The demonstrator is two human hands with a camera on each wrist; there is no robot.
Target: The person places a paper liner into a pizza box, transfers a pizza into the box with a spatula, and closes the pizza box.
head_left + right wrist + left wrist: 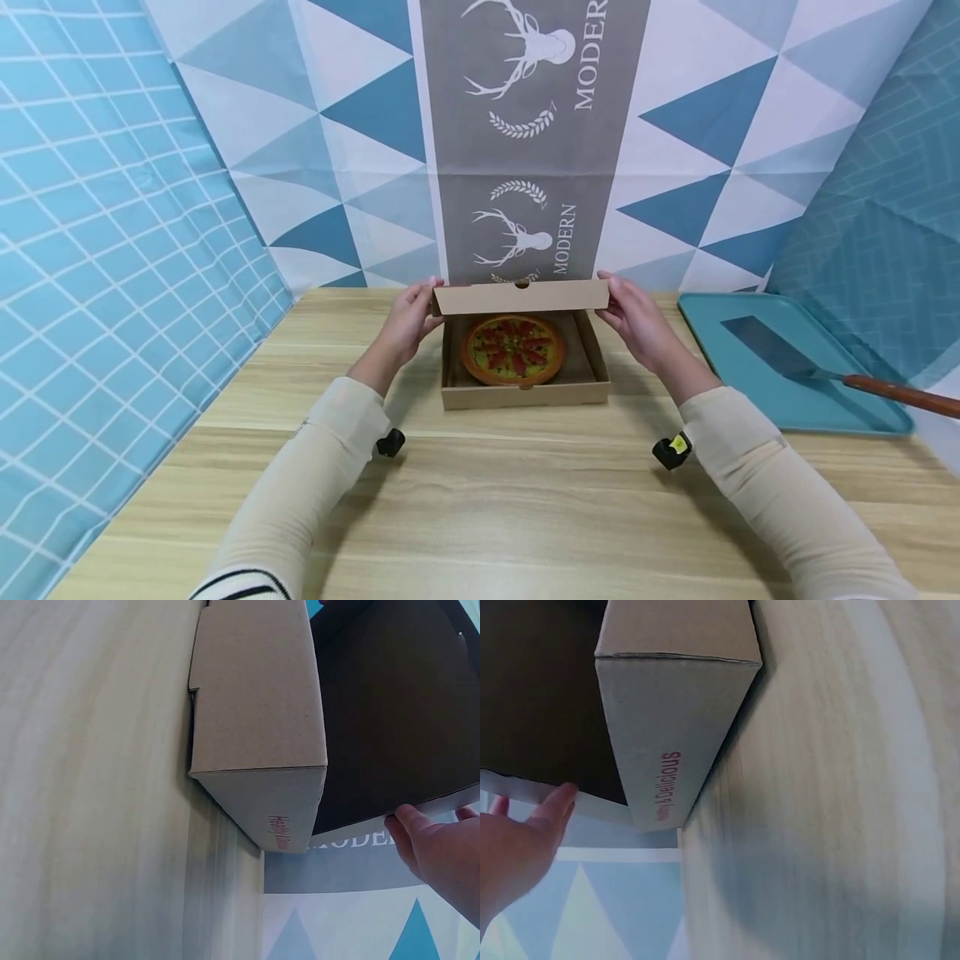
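A cardboard pizza box [527,397] sits on the wooden table near the back wall, with its lid [521,297] tilted partway up. Inside lies a whole pizza [513,350] with red and green topping. My left hand [407,323] grips the lid's left side, and my right hand [637,321] holds the opposite side at about the same height. Seen from the left wrist, the thumb presses the edge of the lid's dark inner face beside the box's side wall [664,735]. In the right wrist view, the fingers [411,825] pinch the lid's edge.
To the right lies a teal tray [750,392] carrying a metal spatula [772,346], whose wooden handle reaches past the tray's right edge. Patterned wall coverings [360,150] rise behind the table, and a blue tiled one [112,250] stands at the left.
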